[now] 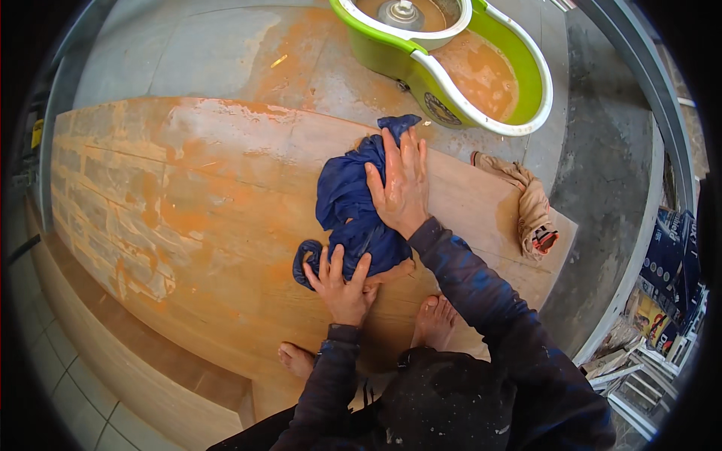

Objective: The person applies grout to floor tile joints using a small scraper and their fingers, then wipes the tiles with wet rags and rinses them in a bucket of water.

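Pressing flat and spread, both grips pin the crumpled dark-blue wet cloth [353,214] onto the orange-stained wooden board [188,225]: right hand [400,186] at its far end, left hand [342,282] nearer.

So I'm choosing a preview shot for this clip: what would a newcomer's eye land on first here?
Probably the dark blue cloth in the middle, pressed onto a wooden board by the left hand and the wet right hand. Next, the bright green mop bucket of orange-brown water at the top, and the pale orange smears across the board's left half.
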The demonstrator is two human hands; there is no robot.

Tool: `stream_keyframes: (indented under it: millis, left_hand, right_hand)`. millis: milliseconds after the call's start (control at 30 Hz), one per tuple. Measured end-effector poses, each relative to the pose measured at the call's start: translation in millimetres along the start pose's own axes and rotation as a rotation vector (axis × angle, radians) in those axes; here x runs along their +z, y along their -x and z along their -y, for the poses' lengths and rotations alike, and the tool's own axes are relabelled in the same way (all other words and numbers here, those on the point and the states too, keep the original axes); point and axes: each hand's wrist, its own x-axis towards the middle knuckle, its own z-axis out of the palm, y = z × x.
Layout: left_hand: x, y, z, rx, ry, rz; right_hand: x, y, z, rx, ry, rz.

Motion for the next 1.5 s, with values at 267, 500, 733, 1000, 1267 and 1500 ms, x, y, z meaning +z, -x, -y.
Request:
stream_keyframes:
  millis: [267,500,733,1000,1267,1500]
  left_hand:
    - [-46.1,-169.0,124.8,-0.146,0.119,-0.335]
    - [-148.9,-298.4,192.9,-0.284,0.761,-0.357]
    - [-276.0,-242.1,104.8,0.190,0.732,-0.415]
    - [-244.6,39.0,-5.4,0.156,0.493,-0.081]
    - [-172.2,270.0,24.3,-0.461,-0.098,0.359]
    - [-75.4,204.3,65.7,-0.850,0.150,-0.514]
  right_hand:
    - [118.9,-168.2,92.7,-0.153,-0.296,0.013]
    - [95.6,-265.5,162.0,-0.100,-0.609,-0.269]
    - [-89.9,-225.8,204.7,0.082,-1.252,0.075]
    - [-201.4,27.6,135.6,0.523,-1.325,0.489]
    - [-184.0,130.9,130.1,-0.509,0.087,0.989]
    - [-1.3,195.0,172.5,-0.955,-0.329,1.118]
